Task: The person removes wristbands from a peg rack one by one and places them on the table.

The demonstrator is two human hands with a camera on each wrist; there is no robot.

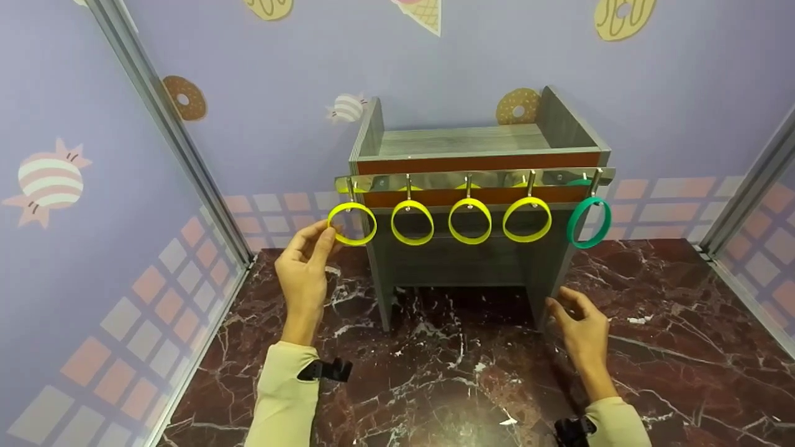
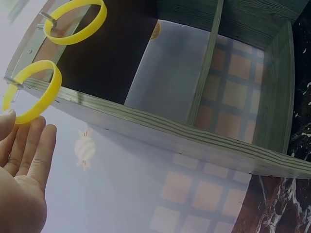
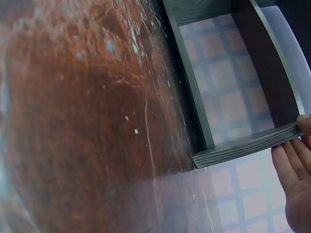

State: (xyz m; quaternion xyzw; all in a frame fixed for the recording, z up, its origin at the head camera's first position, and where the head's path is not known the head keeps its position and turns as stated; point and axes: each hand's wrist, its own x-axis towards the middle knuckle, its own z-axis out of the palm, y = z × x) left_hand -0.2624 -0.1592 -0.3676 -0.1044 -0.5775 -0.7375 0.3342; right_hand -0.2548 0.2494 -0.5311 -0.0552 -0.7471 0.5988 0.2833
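My left hand (image 1: pixel 302 273) pinches the leftmost yellow silicone wristband (image 1: pixel 374 233) between thumb and fingers, low on its left side. That wristband (image 2: pixel 57 82) hangs around a metal hook, as the left wrist view also shows. More yellow wristbands (image 1: pixel 412 242) and one green wristband (image 1: pixel 608 230) hang from the other hooks of a shiny metal rail (image 1: pixel 435 181). The rail runs across the upper front of a grey wooden shelf unit (image 1: pixel 546 261). My right hand (image 1: pixel 584 332) holds the unit's right side panel (image 3: pixel 248 145), thumb on its front edge, fingers along the outside.
The shelf unit stands on a dark red marbled tabletop (image 1: pixel 435 385). Purple patterned walls (image 1: pixel 279 81) rise behind and at both sides, with metal corner posts (image 1: pixel 168 124). An open tray-like top (image 1: pixel 459 139) with raised sides crowns the unit.
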